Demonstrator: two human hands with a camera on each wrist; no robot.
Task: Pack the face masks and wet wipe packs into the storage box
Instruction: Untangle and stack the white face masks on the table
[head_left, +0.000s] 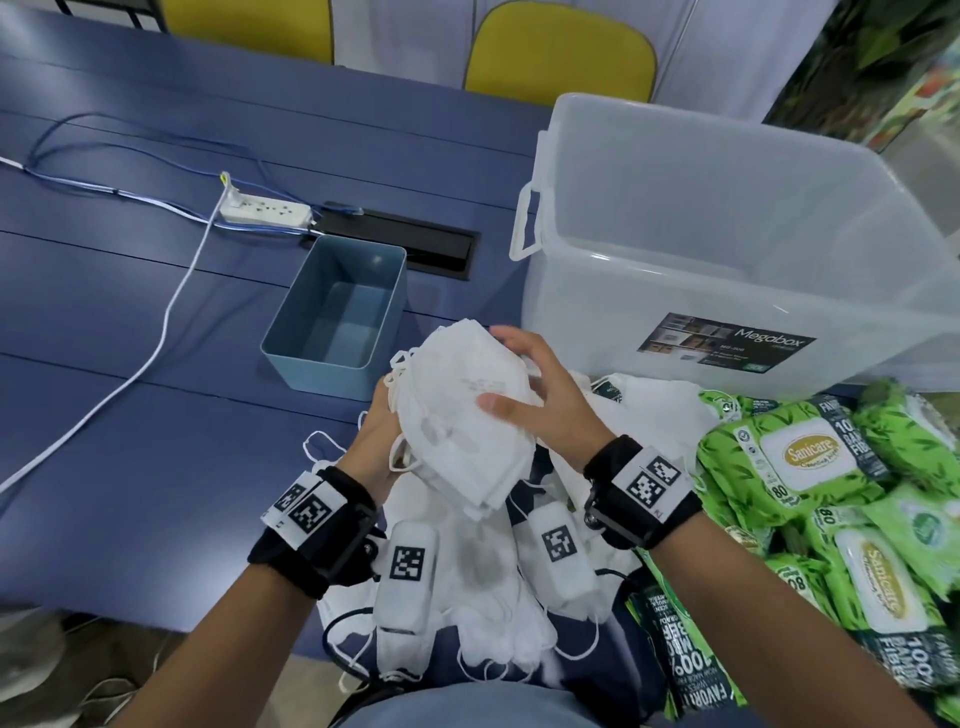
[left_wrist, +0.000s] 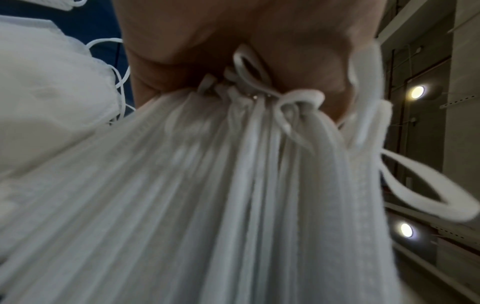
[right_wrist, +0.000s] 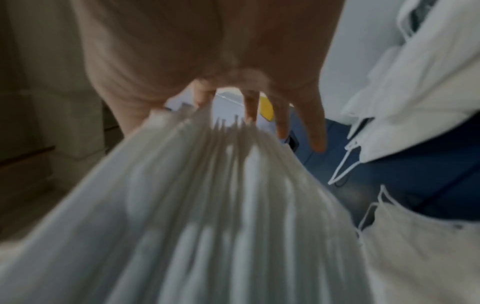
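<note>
Stack of white folded face masks (head_left: 462, 415) held up between both hands, probably to square the edges before packing. Left hand (head_left: 376, 441) cupped under the near-left edge; right hand (head_left: 540, 384) curled over the top, thumb pressing the face. Just beyond the right hand, clear Megabox storage box (head_left: 727, 218), open. Right of that wrist, green Sanicare wet wipe packs (head_left: 810, 467), heaped within reach.

The clear storage box (head_left: 727, 249) on the far right has a dark label reading "Megabox". The green wet wipe packs (head_left: 810, 467) piled near right say "Sanicare" on the lid flap, plus "80" and "100%", with "FIBER" on the dark band. Fine print on both is too small to read.
</note>
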